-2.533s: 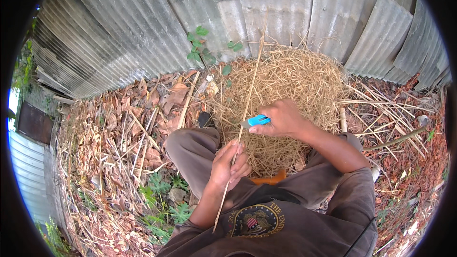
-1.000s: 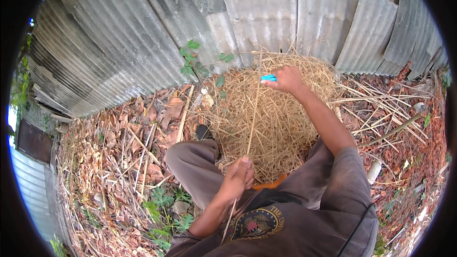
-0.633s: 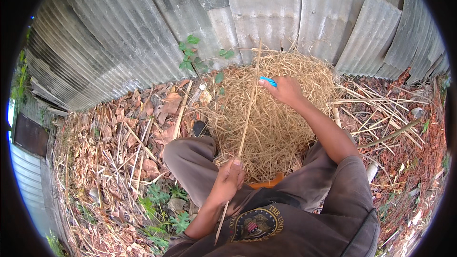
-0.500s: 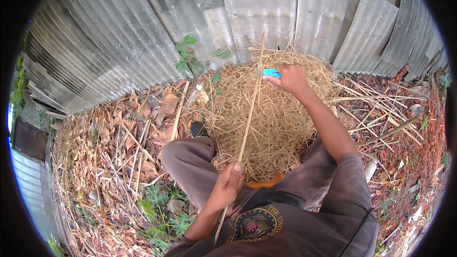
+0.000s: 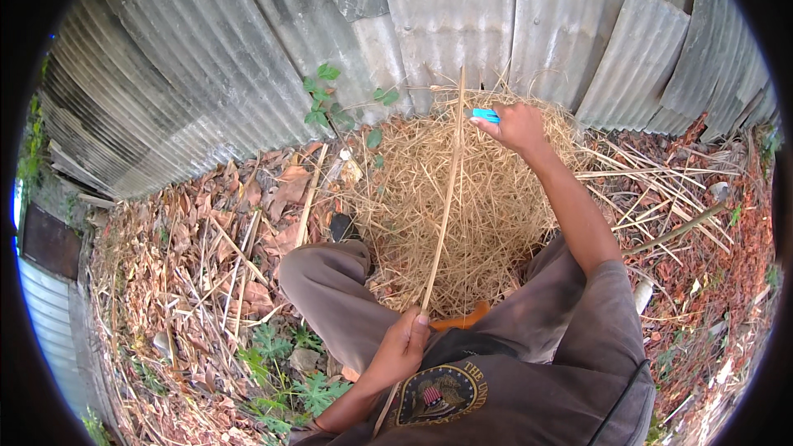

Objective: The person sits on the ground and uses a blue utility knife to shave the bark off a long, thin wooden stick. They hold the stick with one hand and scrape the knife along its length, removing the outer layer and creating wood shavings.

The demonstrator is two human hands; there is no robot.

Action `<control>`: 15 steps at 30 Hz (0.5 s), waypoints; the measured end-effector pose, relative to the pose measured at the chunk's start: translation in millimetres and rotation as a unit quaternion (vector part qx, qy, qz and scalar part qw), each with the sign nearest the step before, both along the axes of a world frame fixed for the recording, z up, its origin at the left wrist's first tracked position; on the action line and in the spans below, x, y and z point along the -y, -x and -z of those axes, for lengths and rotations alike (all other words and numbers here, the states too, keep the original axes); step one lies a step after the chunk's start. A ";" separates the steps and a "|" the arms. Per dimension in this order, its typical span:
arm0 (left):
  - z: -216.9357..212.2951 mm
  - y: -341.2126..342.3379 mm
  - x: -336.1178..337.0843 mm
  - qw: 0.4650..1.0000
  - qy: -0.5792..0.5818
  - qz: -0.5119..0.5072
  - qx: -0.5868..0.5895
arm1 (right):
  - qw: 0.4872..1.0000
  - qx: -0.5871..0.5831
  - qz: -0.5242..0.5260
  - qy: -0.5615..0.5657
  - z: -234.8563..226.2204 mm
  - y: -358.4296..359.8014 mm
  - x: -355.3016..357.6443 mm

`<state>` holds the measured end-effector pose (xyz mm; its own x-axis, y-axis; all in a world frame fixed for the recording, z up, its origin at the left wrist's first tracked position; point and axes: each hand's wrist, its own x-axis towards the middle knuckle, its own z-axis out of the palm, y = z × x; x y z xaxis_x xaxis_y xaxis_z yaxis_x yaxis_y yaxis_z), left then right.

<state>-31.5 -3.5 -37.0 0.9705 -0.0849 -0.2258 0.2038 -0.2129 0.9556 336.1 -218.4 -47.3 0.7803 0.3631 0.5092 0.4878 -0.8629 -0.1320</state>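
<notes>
A long, thin, pale strip (image 5: pixel 447 206), looking like split bamboo, slants up from my lap toward the fence. My left hand (image 5: pixel 401 342) is closed round its lower part, and the tail end runs down past my wrist along my shirt. My right hand (image 5: pixel 519 126) grips a small bright blue cutter (image 5: pixel 486 116) near the strip's upper end. Between the blue body and the strip is a narrow gap; whether a blade bridges it is too small to tell. Below the strip lies a heap of straw-coloured shavings (image 5: pixel 487 206) between my bent legs.
A corrugated metal fence (image 5: pixel 462 16) stands just beyond the heap. An orange object (image 5: pixel 462 317), partly hidden, sits by my lap. Loose pale sticks (image 5: pixel 661 182) lie at the right, dry leaves (image 5: pixel 215 215) at the left. Green plants (image 5: pixel 318 392) grow beside my left forearm.
My left hand has shifted slightly toward my body and right, bringing the strip with it. My right hand and the cutter have moved a little right and up, off the strip's side.
</notes>
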 end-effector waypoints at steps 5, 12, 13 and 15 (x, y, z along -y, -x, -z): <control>-6.4 -7.0 -6.8 1.000 0.011 -0.021 -0.007 | 0.919 -0.352 0.015 -0.176 -2.9 10.7 -6.1; -14.1 -13.2 -7.8 0.997 -0.021 -0.036 0.065 | 0.937 -0.277 -0.033 -0.210 -2.0 21.3 -0.6; -13.8 -14.5 -8.4 0.997 -0.002 -0.037 0.063 | 0.960 -0.219 -0.045 -0.167 -1.3 26.4 -2.2; -16.2 -16.7 -6.0 0.998 0.018 -0.046 0.049 | 0.990 -0.099 -0.060 -0.075 -1.2 36.9 -2.2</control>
<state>-14.8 2.5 -20.8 0.9919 -0.0012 -0.1273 0.1254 -0.1631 0.9786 299.1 -216.2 -46.1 0.8259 0.3916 0.4058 0.5376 -0.7640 -0.3569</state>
